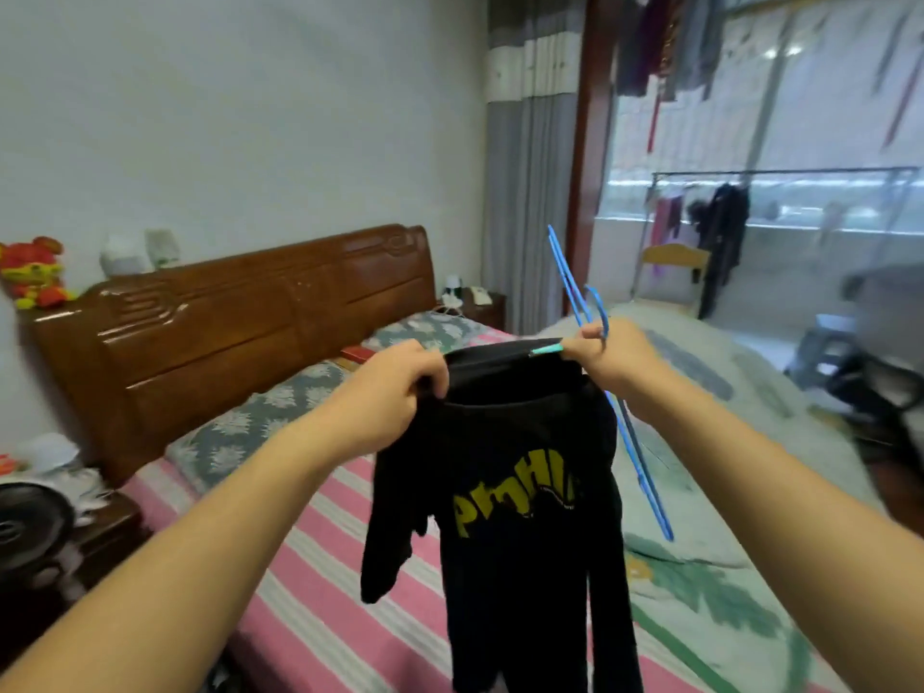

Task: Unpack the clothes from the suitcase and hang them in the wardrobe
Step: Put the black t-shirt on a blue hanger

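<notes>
Bedroom, striped bed (320,557) below. My left hand (395,387) pinches the black T-shirt (525,492) at its collar; my right hand (607,357) grips the other side together with a blue hanger (575,292). Likely risk: the hanger, not yet inside the collar, slips from crowded fingers. Wooden headboard (260,312) beyond.

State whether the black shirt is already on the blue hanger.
Not yet: black shirt hangs from both hands; blue hanger sticks out beside it.
</notes>
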A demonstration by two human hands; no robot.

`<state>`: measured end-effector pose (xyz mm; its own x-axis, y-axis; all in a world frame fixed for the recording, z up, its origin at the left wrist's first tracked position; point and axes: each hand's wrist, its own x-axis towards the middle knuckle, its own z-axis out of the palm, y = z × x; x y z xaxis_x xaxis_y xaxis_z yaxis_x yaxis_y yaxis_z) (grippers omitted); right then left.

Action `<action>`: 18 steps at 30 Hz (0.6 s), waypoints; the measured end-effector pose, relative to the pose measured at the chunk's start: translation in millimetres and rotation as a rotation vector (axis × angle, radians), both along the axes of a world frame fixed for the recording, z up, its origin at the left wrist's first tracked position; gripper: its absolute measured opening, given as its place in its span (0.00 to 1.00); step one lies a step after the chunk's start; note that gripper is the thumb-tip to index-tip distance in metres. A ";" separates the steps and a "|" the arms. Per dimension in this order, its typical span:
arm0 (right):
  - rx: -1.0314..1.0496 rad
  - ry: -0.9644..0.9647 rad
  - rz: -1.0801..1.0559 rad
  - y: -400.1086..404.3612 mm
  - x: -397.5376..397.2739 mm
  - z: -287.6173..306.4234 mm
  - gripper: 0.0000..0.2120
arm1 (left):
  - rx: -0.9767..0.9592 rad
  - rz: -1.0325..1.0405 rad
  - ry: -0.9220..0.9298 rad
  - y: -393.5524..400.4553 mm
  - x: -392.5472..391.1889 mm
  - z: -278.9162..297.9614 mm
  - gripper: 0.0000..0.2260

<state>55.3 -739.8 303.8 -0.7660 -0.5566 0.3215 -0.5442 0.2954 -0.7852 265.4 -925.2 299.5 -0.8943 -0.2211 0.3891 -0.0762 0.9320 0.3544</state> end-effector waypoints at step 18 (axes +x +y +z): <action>0.655 -0.271 -0.356 182.1 48.0 -301.7 0.12 | 0.256 0.169 -0.493 125.2 -15.2 -233.9 0.29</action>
<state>103.2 -557.6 2.1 -0.9382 -0.2753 -0.2099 -0.1452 0.8634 -0.4832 250.2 -800.0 65.6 -0.9006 -0.4083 -0.1493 -0.4294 0.7820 0.4517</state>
